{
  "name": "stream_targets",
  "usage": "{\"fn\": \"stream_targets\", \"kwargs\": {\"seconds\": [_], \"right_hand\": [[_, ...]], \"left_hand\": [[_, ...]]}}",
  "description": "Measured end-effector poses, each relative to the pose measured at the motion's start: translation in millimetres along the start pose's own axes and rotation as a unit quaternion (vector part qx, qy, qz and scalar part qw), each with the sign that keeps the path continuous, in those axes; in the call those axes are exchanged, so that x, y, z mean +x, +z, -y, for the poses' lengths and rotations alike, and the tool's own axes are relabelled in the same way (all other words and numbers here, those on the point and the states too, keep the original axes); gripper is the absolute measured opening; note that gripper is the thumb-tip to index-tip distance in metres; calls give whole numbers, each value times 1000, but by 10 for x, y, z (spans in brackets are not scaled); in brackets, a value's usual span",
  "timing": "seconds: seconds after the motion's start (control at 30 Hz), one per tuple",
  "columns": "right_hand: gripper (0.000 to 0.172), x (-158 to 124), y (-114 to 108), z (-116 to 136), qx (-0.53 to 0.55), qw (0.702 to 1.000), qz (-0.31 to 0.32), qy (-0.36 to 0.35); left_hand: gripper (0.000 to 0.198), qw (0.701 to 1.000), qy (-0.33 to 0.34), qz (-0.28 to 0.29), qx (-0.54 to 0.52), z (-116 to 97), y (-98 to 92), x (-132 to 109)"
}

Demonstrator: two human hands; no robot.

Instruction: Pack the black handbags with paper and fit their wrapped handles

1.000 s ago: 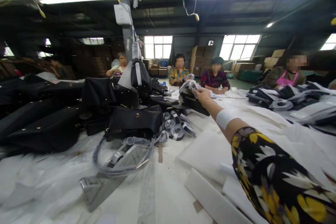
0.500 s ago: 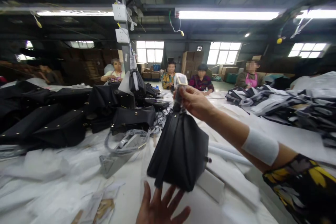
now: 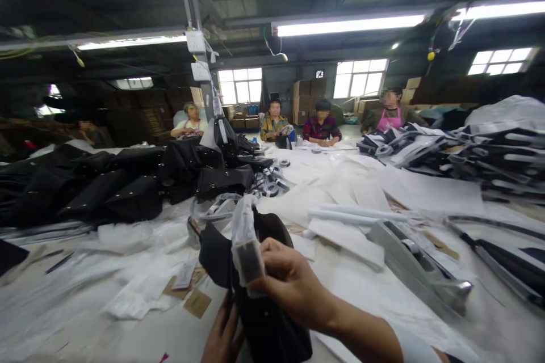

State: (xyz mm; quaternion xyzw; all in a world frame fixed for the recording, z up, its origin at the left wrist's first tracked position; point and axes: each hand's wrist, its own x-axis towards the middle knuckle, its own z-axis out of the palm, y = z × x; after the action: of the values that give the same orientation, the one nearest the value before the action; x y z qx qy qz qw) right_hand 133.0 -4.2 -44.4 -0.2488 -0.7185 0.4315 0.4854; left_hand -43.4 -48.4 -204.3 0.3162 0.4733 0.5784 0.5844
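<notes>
A black handbag [image 3: 272,332] stands tilted on the table right in front of me, its upper flap and opening showing. My right hand [image 3: 293,281] is closed on its handle [image 3: 249,261], which is wrapped in clear plastic and white padding. At the bag's lower left side, my left hand [image 3: 223,329] grips the body, its fingers partly hidden against the black material. A metal fitting shows at the bag's left edge. Just behind it lies a plastic-wrapped strap.
Black bags [image 3: 134,198] are piled along the left. More bags with wrapped straps [image 3: 489,153] heap up at the right. A grey tape dispenser [image 3: 417,266] stands to my right among white sheets. Brown card tags [image 3: 197,302] lie left. Several co-workers sit across the table.
My right hand has lowered the bag from the air to the table and turned it. My left hand has gone from spread below the bag to its left side. The view has shifted right.
</notes>
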Motion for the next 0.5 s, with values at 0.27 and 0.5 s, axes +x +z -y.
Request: {"fn": "stream_targets", "kwargs": {"seconds": [0.27, 0.5], "right_hand": [[38, -841, -424, -148, -78, 996, -3, 52], [44, -610, -882, -384, -69, 981, -110, 148]], "left_hand": [[60, 989, 80, -118, 40, -224, -138, -69], [52, 900, 251, -151, 323, -1280, -231, 933]]}}
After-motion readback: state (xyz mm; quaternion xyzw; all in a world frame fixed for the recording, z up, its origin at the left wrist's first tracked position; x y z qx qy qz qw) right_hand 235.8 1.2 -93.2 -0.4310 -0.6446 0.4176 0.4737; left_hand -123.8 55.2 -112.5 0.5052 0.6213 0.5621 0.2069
